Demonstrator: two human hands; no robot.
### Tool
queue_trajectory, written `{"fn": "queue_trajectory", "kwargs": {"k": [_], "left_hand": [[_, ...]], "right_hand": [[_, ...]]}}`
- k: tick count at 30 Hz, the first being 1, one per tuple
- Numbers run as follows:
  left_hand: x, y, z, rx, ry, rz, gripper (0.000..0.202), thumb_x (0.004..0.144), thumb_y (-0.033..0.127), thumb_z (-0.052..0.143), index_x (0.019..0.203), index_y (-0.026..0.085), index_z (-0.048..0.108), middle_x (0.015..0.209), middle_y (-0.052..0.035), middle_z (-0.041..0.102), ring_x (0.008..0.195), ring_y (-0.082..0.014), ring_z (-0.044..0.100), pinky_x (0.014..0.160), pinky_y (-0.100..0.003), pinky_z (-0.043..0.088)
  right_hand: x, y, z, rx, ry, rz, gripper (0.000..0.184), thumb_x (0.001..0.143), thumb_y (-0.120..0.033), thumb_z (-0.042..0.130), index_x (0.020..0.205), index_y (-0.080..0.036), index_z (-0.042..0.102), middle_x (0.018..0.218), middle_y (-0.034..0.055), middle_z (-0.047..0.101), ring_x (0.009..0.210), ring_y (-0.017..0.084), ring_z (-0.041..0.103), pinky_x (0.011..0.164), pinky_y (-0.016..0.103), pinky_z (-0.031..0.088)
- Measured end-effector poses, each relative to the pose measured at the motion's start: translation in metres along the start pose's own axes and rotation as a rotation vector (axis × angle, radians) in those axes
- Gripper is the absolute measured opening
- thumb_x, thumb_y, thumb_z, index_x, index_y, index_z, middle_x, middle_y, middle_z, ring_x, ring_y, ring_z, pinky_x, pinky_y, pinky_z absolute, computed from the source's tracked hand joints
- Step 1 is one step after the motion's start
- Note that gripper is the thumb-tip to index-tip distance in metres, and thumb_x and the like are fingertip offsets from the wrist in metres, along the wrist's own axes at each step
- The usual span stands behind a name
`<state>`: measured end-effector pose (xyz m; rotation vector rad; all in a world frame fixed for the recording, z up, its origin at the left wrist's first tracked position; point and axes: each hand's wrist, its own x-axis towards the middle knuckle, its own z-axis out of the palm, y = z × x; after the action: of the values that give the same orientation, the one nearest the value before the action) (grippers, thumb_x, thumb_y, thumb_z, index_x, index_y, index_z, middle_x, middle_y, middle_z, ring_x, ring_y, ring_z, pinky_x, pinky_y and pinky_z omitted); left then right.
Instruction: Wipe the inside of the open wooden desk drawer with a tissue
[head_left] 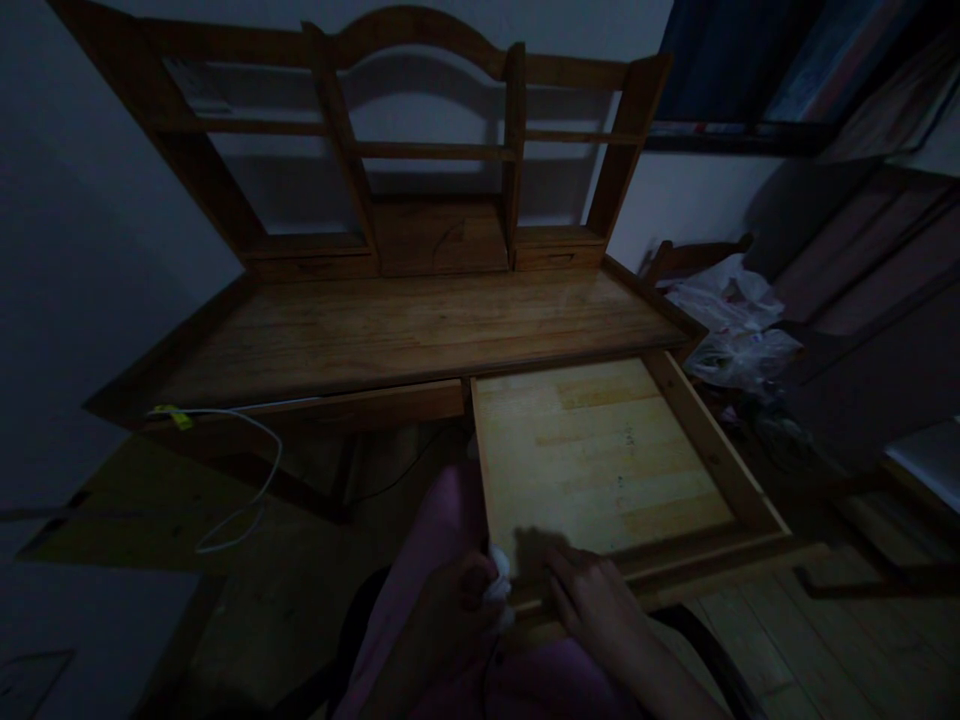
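The left hand [456,603] has its grip closed around a small white cloth [498,582]. The cloth is crumpled into a pale wad, with only a bit showing past the fingers. It sits at the front left corner of a pulled-out drawer [705,432], touching the front rail.

Just beside it, the right hand [592,598] lies on that same front rail, with its fingers stretched forward over the edge toward the inside. In the dim light I cannot tell whether its grip clasps the rail or only rests there.

The drawer is shallow, of light wood, with a paler striped bottom and a few small dark marks. It juts out from under the right half of the desk [420,330], whose top is bare wood and carries a shelf unit [431,150] with an arched top at the back.

A pink garment [450,520] shows below the hands. A white cable [251,470] hangs from the desk's left front edge, and plastic bags [731,320] lie to the right of the desk.
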<state>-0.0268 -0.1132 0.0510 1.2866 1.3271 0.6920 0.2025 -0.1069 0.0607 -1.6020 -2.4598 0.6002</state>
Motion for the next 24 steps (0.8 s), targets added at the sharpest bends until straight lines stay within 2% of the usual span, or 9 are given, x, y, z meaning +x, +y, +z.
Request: {"fn": "queue_trajectory", "kwargs": {"k": [3, 5, 7, 9, 11, 14, 17, 21, 24], "left_hand": [[0.005, 0.006, -0.005, -0.071, -0.015, 0.01, 0.009, 0.075, 0.024, 0.073, 0.08, 0.019, 0.067, 0.079, -0.0007, 0.07, 0.075, -0.0161, 0.065, 0.065, -0.022, 0.051], [0.011, 0.01, -0.015, -0.125, 0.063, 0.064, 0.016, 0.078, 0.029, 0.073, 0.091, 0.02, 0.072, 0.089, -0.0023, 0.073, 0.081, -0.0177, 0.069, 0.071, -0.025, 0.055], [0.021, 0.014, -0.027, -0.161, 0.194, 0.129, 0.025, 0.08, 0.034, 0.073, 0.102, 0.021, 0.074, 0.102, -0.0052, 0.076, 0.088, -0.0206, 0.072, 0.077, -0.029, 0.058], [0.033, 0.017, -0.037, -0.111, 0.285, 0.217, 0.028, 0.083, 0.035, 0.07, 0.107, 0.022, 0.076, 0.114, -0.0077, 0.075, 0.098, -0.0231, 0.073, 0.08, -0.031, 0.06], [0.046, 0.018, -0.042, 0.004, 0.299, 0.334, 0.026, 0.088, 0.031, 0.065, 0.109, 0.024, 0.078, 0.121, -0.0077, 0.074, 0.108, -0.0236, 0.07, 0.086, -0.033, 0.059], [0.06, 0.015, -0.039, 0.168, 0.258, 0.439, 0.028, 0.09, 0.019, 0.057, 0.104, 0.026, 0.08, 0.114, -0.0049, 0.078, 0.111, -0.0218, 0.069, 0.098, -0.036, 0.054], [0.064, 0.009, -0.03, 0.246, 0.2, 0.423, 0.031, 0.088, 0.013, 0.055, 0.098, 0.026, 0.081, 0.107, -0.0038, 0.079, 0.107, -0.0216, 0.071, 0.097, -0.036, 0.054], [0.056, 0.004, -0.025, 0.225, 0.127, 0.419, 0.033, 0.085, 0.01, 0.054, 0.097, 0.026, 0.081, 0.107, -0.0043, 0.079, 0.104, -0.0209, 0.072, 0.094, -0.034, 0.055], [0.043, 0.004, -0.024, 0.183, 0.029, 0.391, 0.035, 0.085, 0.008, 0.054, 0.097, 0.026, 0.081, 0.106, -0.0041, 0.079, 0.102, -0.0199, 0.073, 0.093, -0.032, 0.054]], "right_hand": [[0.0, 0.0, 0.0, 0.007, 0.003, -0.001, 0.027, 0.092, -0.009, 0.044, 0.105, -0.02, 0.066, 0.1, 0.0066, 0.072, 0.086, 0.021, 0.07, 0.075, 0.031, 0.048], [0.0, 0.0, -0.001, 0.014, 0.002, -0.006, 0.028, 0.091, -0.009, 0.045, 0.107, -0.02, 0.066, 0.1, 0.0067, 0.073, 0.086, 0.021, 0.07, 0.075, 0.03, 0.048], [0.0, 0.0, -0.001, 0.013, 0.006, -0.011, 0.03, 0.091, -0.009, 0.045, 0.109, -0.02, 0.066, 0.1, 0.007, 0.073, 0.086, 0.021, 0.07, 0.075, 0.031, 0.048], [-0.001, 0.001, 0.0, 0.006, 0.015, -0.011, 0.032, 0.09, -0.009, 0.045, 0.111, -0.02, 0.066, 0.1, 0.0075, 0.073, 0.086, 0.022, 0.07, 0.075, 0.031, 0.048], [-0.001, 0.001, 0.001, -0.001, 0.019, -0.01, 0.032, 0.091, -0.01, 0.044, 0.112, -0.02, 0.066, 0.101, 0.0078, 0.073, 0.086, 0.022, 0.07, 0.075, 0.032, 0.049], [-0.001, 0.001, 0.001, -0.001, 0.016, -0.007, 0.031, 0.092, -0.01, 0.044, 0.111, -0.02, 0.066, 0.103, 0.0077, 0.073, 0.085, 0.021, 0.07, 0.075, 0.031, 0.048], [-0.001, -0.001, -0.001, 0.017, 0.017, -0.007, 0.031, 0.091, -0.009, 0.044, 0.11, -0.02, 0.066, 0.102, 0.0067, 0.073, 0.087, 0.021, 0.07, 0.076, 0.031, 0.048], [-0.001, -0.002, 0.0, -0.002, 0.02, 0.011, 0.027, 0.091, -0.009, 0.043, 0.1, -0.02, 0.066, 0.094, 0.0058, 0.073, 0.081, 0.022, 0.07, 0.071, 0.032, 0.048], [-0.001, -0.001, 0.003, -0.004, 0.059, -0.013, 0.028, 0.09, -0.009, 0.044, 0.1, -0.02, 0.068, 0.094, 0.0059, 0.073, 0.079, 0.021, 0.069, 0.069, 0.031, 0.047]]}}
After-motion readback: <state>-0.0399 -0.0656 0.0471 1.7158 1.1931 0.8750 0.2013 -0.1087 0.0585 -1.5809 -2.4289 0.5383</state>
